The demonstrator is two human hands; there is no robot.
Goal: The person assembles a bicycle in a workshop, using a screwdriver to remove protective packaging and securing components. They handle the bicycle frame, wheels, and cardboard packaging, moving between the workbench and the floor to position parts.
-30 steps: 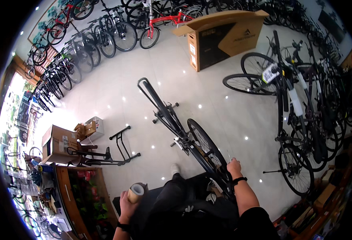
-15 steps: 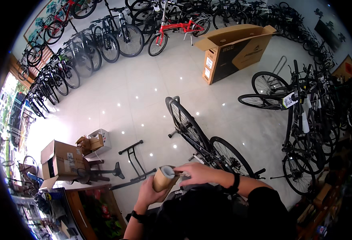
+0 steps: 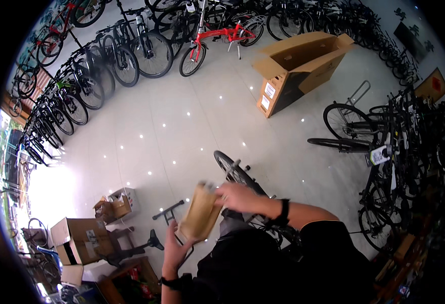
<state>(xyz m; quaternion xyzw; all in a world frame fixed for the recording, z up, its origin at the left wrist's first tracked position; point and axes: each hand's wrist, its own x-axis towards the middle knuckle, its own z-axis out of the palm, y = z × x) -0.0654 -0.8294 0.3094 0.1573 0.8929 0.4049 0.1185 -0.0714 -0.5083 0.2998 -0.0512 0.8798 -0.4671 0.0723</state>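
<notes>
The brown roll [image 3: 200, 215] is being held up between the hands, clear of the floor [image 3: 146, 101], and is not yet set down. At its lower left, the left hand [image 3: 176, 253] is supporting it: the thumb is standing apart, while the other fingers are partly hiding, so I cannot tell whether they are clamping. At its upper right, the right hand [image 3: 240, 197] is touching the edge; its fingertips are blurring, so their closure is unclear too. The handling seems to be under way, but blur is hiding what is done or left.

The roll is showing a papery, softly creased surface and a tapering outline. Just beyond it, a black bicycle [image 3: 235, 169] is showing a thin rubber tyre. To its left, a boxy cardboard carton [image 3: 75, 235] is sitting open. Farther off, beyond its upper right, a tall, narrow carton [image 3: 301, 83] is standing with stiff flaps spreading; a glossy red bicycle [image 3: 217, 33] is standing straight beyond the roll.
</notes>
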